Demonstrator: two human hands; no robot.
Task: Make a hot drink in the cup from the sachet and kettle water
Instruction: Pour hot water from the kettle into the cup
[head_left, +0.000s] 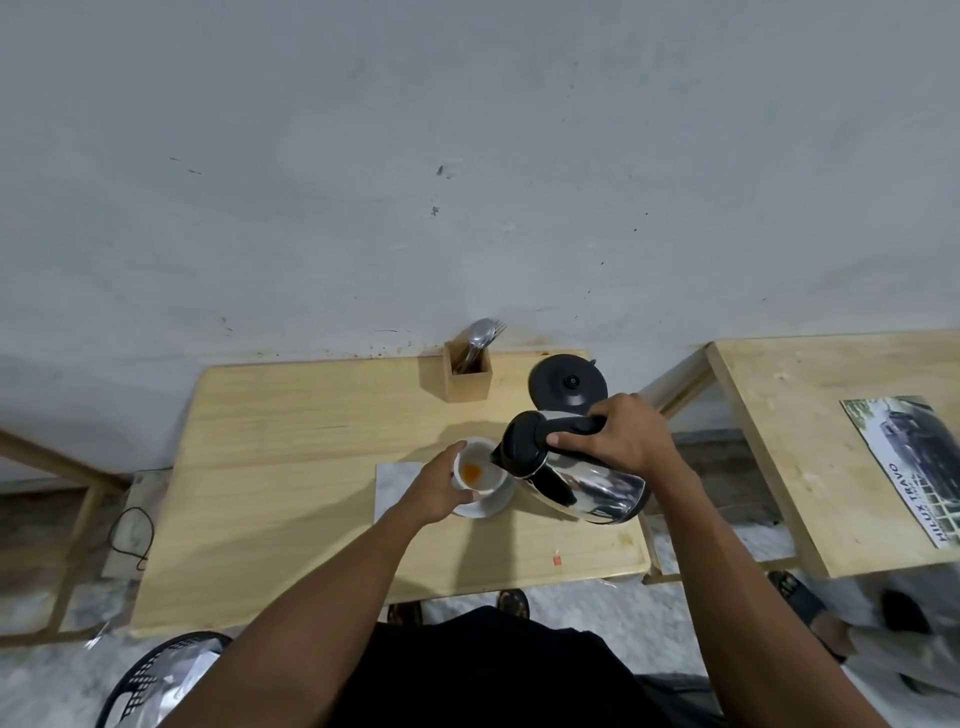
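Right hand (626, 441) clenched on kettle (576, 480) handle, spout tipped over cup (479, 472); left hand (439, 491) grasping cup side. Pour slowly, onto orange powder (471, 472), clear of left fingers.

We see bare table (270, 467) open left of the cup (475, 470); the tilted kettle (576, 483) blocks its right, the holder (467, 376) and base (568, 385) stand behind.
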